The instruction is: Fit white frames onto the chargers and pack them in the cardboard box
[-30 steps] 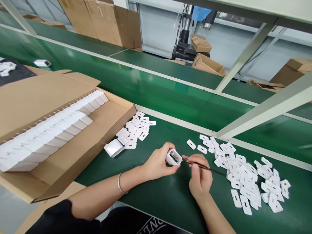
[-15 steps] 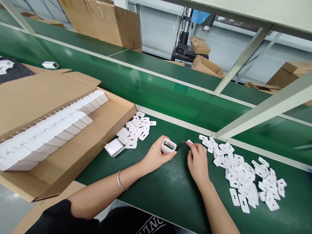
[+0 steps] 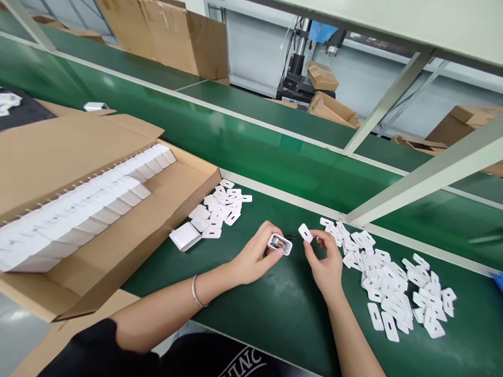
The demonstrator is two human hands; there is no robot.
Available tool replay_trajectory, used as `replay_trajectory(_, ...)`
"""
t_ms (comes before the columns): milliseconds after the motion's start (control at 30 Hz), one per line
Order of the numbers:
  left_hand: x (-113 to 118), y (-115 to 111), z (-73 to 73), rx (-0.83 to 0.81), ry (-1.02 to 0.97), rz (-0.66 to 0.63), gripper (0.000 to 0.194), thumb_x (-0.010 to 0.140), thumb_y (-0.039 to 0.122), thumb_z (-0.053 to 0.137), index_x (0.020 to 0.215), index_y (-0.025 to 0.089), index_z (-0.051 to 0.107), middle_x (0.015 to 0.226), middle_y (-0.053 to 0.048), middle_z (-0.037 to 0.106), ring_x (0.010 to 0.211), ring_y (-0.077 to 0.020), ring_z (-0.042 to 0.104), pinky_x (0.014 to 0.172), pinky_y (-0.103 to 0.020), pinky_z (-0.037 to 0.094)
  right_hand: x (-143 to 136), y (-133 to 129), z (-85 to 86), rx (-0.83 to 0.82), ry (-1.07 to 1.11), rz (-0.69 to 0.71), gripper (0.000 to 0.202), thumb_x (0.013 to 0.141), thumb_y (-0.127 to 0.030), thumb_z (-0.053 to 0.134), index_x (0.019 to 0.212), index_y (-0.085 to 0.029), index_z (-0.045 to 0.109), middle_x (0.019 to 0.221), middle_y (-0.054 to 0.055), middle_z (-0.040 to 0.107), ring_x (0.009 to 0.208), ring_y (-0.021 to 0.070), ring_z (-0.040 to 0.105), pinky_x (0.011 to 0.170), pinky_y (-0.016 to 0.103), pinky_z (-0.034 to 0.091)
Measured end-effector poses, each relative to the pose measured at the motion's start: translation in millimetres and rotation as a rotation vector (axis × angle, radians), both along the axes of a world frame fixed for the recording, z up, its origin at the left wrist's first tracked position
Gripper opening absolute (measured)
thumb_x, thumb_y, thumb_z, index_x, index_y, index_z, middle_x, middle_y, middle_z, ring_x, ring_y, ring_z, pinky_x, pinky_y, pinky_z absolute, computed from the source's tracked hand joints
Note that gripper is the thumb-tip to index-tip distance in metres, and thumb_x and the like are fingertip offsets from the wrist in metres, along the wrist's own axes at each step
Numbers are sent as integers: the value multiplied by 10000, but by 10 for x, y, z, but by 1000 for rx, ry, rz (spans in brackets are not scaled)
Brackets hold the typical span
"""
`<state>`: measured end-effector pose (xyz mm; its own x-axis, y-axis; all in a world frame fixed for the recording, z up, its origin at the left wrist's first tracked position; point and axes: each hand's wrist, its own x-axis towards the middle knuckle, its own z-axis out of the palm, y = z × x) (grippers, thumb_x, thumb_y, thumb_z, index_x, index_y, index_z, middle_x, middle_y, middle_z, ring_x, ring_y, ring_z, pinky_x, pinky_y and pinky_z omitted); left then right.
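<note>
My left hand [image 3: 259,255] is closed around a white plastic housing [image 3: 288,249], its open end facing me. Inside the housing a small circuit board and a reddish-orange part show, and dark wires [image 3: 290,237] stick out beside it. Pinched in the fingertips of my right hand [image 3: 326,262] is a small white end plate [image 3: 305,233] with a slot in it, held above the table just right of the housing. The two pieces are apart. Right of that hand lies a large pile of similar white slotted plates [image 3: 387,283].
A smaller pile of white plates [image 3: 220,209] and a white housing [image 3: 185,236] lie at left, beside an open cardboard box [image 3: 168,193] holding rows of white housings [image 3: 78,220]. A metal post [image 3: 424,173] rises behind the right pile. A raised green ledge [image 3: 251,141] runs along the back.
My right hand has lifted a white end plate off the table. My left hand has shifted slightly right and turned the housing.
</note>
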<state>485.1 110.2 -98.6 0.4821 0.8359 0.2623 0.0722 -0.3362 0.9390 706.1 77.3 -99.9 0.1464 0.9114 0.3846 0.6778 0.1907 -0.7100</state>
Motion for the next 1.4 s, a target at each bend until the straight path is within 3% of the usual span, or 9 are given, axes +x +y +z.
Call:
replay_trajectory(100,-23,10,-38,53,-8,-2,417,1100,537,310,1122,195,548,1059,-61,497,895,-194,524,831,-376,467,-150,-112,150,82,25,143,182,969,-245,643,1149,-268,662,1058,53,684,989,235,621,839,398,516)
replay_trajectory(200,-21,14,-72,58,-20,3,514,1100,587,219,1153,192,543,1070,-63,487,867,-190,515,821,-382,468,-249,-171,209,133,-72,202,238,955,-196,674,1180,-270,651,1071,53,684,1018,243,618,883,417,510)
replay_trajectory(500,1,15,-36,167,108,10,369,1103,518,327,1173,197,494,1093,-64,465,854,-185,519,763,-367,469,-308,-163,227,281,-242,260,357,936,-116,697,1257,-263,648,1056,58,675,960,231,605,854,403,502)
replay_trajectory(600,2,7,-25,157,85,4,313,1111,470,329,1182,210,488,1106,-70,467,925,-199,528,820,-379,487,-294,-183,212,209,-157,262,318,958,-196,696,1262,-282,657,1088,63,640,1008,235,606,875,400,513)
replay_trajectory(700,12,-16,-46,178,-7,-33,318,1119,460,296,1248,225,467,1164,-90,461,1026,-219,519,894,-401,493,-304,-197,156,33,81,261,298,1022,-369,603,1307,-283,614,1137,73,629,1027,236,617,879,401,540)
replay_trajectory(867,35,-55,-94,251,-74,-87,336,1119,481,288,1325,249,417,1260,-109,401,1109,-231,491,932,-410,497,-380,-195,64,-262,448,361,322,1070,-497,460,1266,-275,586,1045,41,688,829,188,651,761,344,565)
replay_trajectory(1033,26,-23,-72,199,-4,-104,502,1106,568,234,1403,240,473,1251,-122,442,1194,-264,483,925,-396,511,-372,-193,27,-201,467,281,309,1028,-497,559,1228,-264,588,963,30,671,834,198,646,755,339,550)
replay_trajectory(1133,13,15,-44,189,26,-108,537,1113,554,232,1412,224,532,1196,-113,554,1088,-243,554,946,-405,497,-341,-196,20,-146,412,248,286,1016,-469,591,1217,-266,588,935,21,653,805,191,620,733,332,535)
replay_trajectory(1400,18,13,-30,245,6,-53,487,1110,510,356,1213,203,720,1017,-86,640,925,-207,566,848,-345,502,-348,-179,19,-169,456,364,298,1038,-458,556,1276,-278,562,1143,64,703,953,206,705,804,345,568)
